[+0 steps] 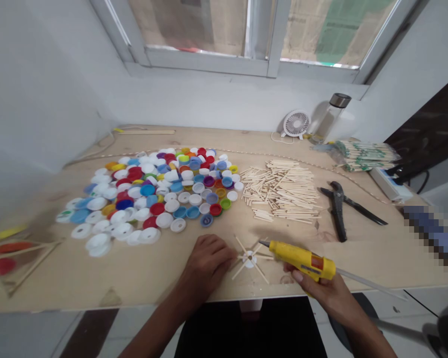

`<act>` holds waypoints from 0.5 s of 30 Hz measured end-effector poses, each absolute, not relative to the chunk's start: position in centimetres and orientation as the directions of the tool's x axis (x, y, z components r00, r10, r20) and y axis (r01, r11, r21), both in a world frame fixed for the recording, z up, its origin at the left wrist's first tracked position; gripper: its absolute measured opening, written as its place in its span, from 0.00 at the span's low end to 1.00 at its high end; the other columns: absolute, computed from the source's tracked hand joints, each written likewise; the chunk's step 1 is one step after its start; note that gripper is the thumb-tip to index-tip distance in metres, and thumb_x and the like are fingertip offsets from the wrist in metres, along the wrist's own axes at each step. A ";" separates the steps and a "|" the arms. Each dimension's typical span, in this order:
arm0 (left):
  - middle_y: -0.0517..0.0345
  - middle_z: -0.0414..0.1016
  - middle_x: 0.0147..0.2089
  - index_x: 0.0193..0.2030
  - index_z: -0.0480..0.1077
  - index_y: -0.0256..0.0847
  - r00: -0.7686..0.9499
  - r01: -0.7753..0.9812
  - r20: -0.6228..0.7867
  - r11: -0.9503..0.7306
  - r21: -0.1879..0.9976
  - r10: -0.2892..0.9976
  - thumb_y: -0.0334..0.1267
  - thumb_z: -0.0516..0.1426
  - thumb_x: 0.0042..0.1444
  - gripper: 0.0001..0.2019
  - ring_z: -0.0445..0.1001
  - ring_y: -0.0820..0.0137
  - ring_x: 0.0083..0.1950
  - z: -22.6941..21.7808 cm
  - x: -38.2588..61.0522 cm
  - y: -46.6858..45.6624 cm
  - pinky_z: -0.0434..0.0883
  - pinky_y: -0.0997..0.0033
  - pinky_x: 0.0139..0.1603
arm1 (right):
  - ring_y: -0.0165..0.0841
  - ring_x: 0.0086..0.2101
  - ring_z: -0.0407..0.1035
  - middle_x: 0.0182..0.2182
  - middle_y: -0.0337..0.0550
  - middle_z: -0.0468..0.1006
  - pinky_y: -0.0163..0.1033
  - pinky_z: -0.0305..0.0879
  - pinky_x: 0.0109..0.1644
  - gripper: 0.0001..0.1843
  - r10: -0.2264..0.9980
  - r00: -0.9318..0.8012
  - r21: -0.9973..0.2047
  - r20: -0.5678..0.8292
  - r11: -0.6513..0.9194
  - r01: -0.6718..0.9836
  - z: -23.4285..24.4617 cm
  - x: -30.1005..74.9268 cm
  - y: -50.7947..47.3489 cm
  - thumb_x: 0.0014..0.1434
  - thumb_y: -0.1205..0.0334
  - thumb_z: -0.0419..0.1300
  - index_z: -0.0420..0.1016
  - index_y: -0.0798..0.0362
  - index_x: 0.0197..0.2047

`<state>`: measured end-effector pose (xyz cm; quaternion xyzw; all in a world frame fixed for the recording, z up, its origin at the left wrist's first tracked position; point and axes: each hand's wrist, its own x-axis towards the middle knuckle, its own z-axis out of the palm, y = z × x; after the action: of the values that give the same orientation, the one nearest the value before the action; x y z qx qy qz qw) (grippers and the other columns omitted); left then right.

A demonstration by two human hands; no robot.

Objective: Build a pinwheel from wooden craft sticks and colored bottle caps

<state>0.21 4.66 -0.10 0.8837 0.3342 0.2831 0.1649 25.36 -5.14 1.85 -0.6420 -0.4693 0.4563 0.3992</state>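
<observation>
My right hand (323, 288) is wrapped around a yellow hot glue gun (302, 258) with a glue stick (371, 285) running out of its back. Its dark nozzle points left, just above a white bottle cap (250, 259) on the table. Short wooden sticks (261, 273) radiate from this cap like spokes, and a dark spot shows at its middle. On the left side, my left hand (209, 261) has its fingers closed at the outer end of the left-hand stick, and the fingertips partly hide that end.
A wide heap of coloured bottle caps (164, 206) lies left of a pile of cut sticks (291, 191). Black pliers (338, 211) rest to the right. Farther back are a small fan (296, 124), a glass bottle (326, 122), packaged sticks (366, 155) and a power strip (390, 185).
</observation>
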 end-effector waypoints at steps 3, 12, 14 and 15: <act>0.57 0.73 0.27 0.31 0.73 0.41 0.628 0.497 0.390 -0.732 0.465 0.674 0.33 0.49 0.62 0.13 0.69 0.68 0.34 -0.1 0.2 4.8 0.65 0.64 0.41 | 0.40 0.38 0.74 0.35 0.48 0.80 0.40 0.72 0.41 0.21 0.969 0.139 -0.945 -0.205 -0.233 0.231 2.0 25.2 -5.1 0.54 0.43 0.62 0.80 0.53 0.38; 0.57 0.72 0.26 0.29 0.72 0.41 0.628 0.505 0.412 -0.749 0.429 0.660 0.32 0.48 0.61 0.14 0.68 0.68 0.33 0.2 0.4 4.7 0.65 0.64 0.39 | 0.39 0.37 0.75 0.35 0.47 0.80 0.38 0.72 0.39 0.21 0.968 0.158 -0.954 -0.193 -0.223 0.200 1.9 25.1 -5.0 0.54 0.43 0.63 0.80 0.53 0.37; 0.57 0.73 0.27 0.29 0.72 0.41 0.620 0.504 0.428 -0.752 0.425 0.657 0.33 0.49 0.62 0.14 0.69 0.68 0.33 0.1 0.5 4.7 0.66 0.64 0.39 | 0.39 0.37 0.75 0.35 0.47 0.80 0.38 0.72 0.39 0.21 0.970 0.148 -0.952 -0.195 -0.223 0.211 1.8 25.2 -5.0 0.54 0.43 0.62 0.80 0.53 0.38; 0.57 0.73 0.27 0.30 0.72 0.42 0.618 0.503 0.432 -0.753 0.425 0.657 0.34 0.49 0.62 0.13 0.69 0.68 0.33 0.0 0.4 4.7 0.66 0.64 0.38 | 0.39 0.37 0.75 0.35 0.47 0.80 0.38 0.72 0.40 0.21 0.971 0.136 -0.949 -0.199 -0.225 0.219 1.8 25.3 -5.0 0.54 0.43 0.62 0.80 0.53 0.38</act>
<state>0.43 4.72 -0.02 0.8896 0.3259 0.2915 0.1322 25.29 -4.97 1.80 -0.6333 -0.4697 0.4598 0.4085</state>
